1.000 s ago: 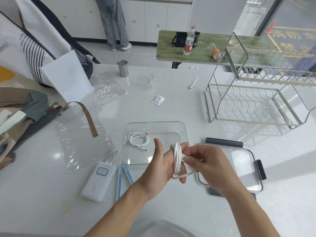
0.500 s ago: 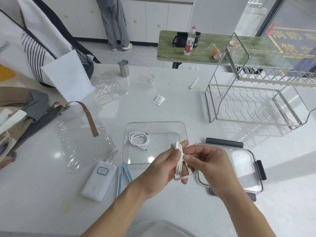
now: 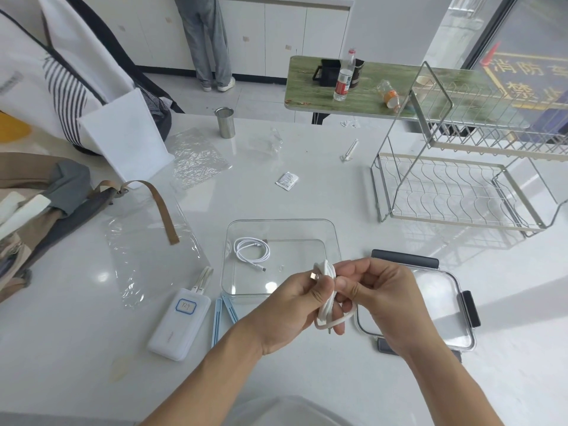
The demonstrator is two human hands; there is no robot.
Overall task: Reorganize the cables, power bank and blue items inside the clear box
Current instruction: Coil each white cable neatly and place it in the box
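I pinch a bundled white cable between my left hand and right hand, just in front of the clear box, where a second coiled white cable lies. Left of it, beside two blue items, the power bank bears a sticker reading "Y29".

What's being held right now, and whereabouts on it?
A coiled white cable: the left hand grips the bundle's middle, and the right hand pinches it from the other side.
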